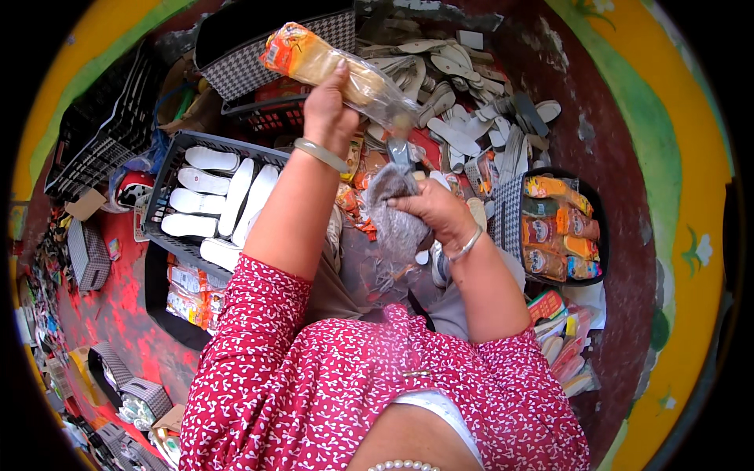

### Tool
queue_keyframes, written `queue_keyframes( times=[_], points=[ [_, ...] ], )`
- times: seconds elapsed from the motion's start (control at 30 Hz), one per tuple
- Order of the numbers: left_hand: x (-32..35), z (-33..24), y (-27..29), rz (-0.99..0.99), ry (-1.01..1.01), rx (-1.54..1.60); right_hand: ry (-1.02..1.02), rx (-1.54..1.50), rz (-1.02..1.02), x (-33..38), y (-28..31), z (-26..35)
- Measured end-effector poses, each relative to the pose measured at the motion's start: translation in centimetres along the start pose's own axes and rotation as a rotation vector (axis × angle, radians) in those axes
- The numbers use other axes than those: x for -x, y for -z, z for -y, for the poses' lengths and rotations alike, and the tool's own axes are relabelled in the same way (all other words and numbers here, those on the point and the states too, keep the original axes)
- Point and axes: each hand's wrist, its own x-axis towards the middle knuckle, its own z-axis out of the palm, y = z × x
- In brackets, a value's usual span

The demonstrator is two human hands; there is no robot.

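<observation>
My left hand point(330, 110) is raised and grips a clear plastic packet point(330, 67) holding a pair of beige insoles with an orange printed end. Below it, my right hand point(428, 208) clutches a grey speckled fabric piece point(397, 216) that hangs down from my fingers. Both wrists wear bangles. The packet is tilted, its orange end up to the left. My red patterned sleeves fill the lower middle of the view.
A black crate point(169, 177) of white insoles sits at left. A checked box point(510, 212) at right holds packed orange insole packets. Loose grey and white insoles point(463, 102) lie heaped at the back. More packets point(188, 294) and small checked boxes point(110, 365) lie on the red floor.
</observation>
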Motion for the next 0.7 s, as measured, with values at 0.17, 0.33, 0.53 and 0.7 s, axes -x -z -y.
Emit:
queue_keyframes(
  times=[0.17,0.33,0.53,0.7],
  points=[
    [-0.1,-2.1,0.4,0.019,-0.023,-0.031,0.242,-0.162,-0.271,2.2,4.4,1.7],
    [1.0,-1.0,-0.1,0.411,0.124,-0.305,0.694,-0.374,-0.407,3.9,8.5,3.6],
    [3.2,1.5,-0.9,0.573,0.281,-0.31,0.932,-0.185,-0.451,3.1,6.0,3.8],
    [6.0,4.0,-1.4,0.665,0.439,-0.332,0.959,0.576,-0.408,-0.3,2.7,1.5]
  ],
)
